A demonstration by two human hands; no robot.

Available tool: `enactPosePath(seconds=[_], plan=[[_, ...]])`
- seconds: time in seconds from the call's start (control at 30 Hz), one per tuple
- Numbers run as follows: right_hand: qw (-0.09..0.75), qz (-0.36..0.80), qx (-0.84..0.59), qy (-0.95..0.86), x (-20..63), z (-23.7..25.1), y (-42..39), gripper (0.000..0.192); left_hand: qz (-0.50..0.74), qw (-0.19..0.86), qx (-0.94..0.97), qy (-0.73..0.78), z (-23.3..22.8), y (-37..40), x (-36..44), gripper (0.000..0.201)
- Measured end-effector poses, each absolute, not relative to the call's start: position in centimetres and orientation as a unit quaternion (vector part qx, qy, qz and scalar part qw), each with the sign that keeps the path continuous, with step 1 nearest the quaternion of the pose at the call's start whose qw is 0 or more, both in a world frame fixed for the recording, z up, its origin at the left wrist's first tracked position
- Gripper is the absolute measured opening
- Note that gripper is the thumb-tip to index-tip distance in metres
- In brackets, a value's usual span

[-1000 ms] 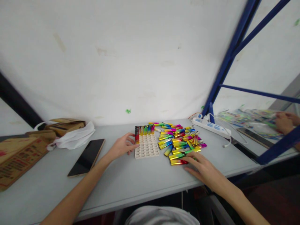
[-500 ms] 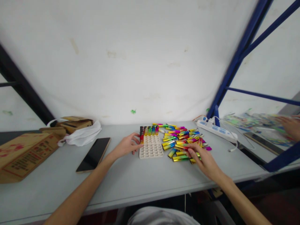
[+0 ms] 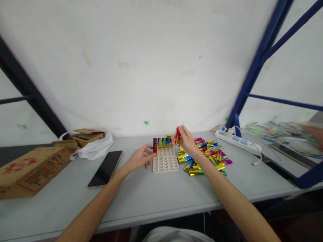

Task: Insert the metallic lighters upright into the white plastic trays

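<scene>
- A pale grey worktop (image 3: 151,198) has a straight front edge.
- Behind the worktop rises a white wall (image 3: 156,67), marked with faded beige scuffs.
- Low on that wall, just above the worktop's back edge, is a small green mark (image 3: 146,123).
- At the worktop's right end a blue metal frame (image 3: 259,57) slants upward, braced by thinner bars.
- At its left end leans a black post (image 3: 27,87) with a thin dark crossbar (image 3: 16,99).
- Beyond the worktop's right end, past a dark gap, lies a second grey tabletop (image 3: 290,165).
- Soft light falls above the worktop; the space beneath is dim, its floor indistinct.
</scene>
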State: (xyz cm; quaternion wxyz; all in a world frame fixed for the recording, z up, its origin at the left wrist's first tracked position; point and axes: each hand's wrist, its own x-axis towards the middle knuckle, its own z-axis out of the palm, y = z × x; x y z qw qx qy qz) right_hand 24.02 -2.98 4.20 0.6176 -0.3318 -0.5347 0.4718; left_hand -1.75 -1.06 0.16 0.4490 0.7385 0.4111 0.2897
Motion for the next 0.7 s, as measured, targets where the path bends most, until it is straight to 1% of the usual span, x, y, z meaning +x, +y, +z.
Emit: enactPosePath(seconds=[0.17,0.27,0.37,0.43,0.53,0.6,0.7], plan=[[0.571,0.522,-0.331,-0.54,22.6,2.3,-3.6,0.048,0.335,0.407,0.724,0.445,-0.2,-0.4,-1.4,0.055],[0.53,0.565,-0.347,-0.528,22.3,1.5,-3.8,0.058,0.383,0.38,0.701,0.466,-0.5,1.0,-1.1,0.057],[0.502,0.58,-0.41,-0.493,21.6,0.9,-3.8,0.066,0.42,0.366,0.686,0.469,-0.5,2.7,-0.4,0.059],[0.495,0.562,-0.461,-0.475,21.0,0.5,-3.9,0.063,0.443,0.382,0.667,0.462,-0.4,3.8,0.3,0.063],[0.49,0.527,-0.509,-0.473,20.4,0.1,-4.2,0.054,0.47,0.441,0.629,0.436,-0.6,5.1,1.7,0.063],[0.485,0.518,-0.51,-0.486,20.2,-0.1,-4.4,0.047,0.476,0.483,0.609,0.411,-1.2,5.7,2.5,0.063],[0.473,0.53,-0.486,-0.509,20.4,-0.2,-4.7,0.041,0.481,0.533,0.575,0.392,-2.5,6.1,3.1,0.068]])
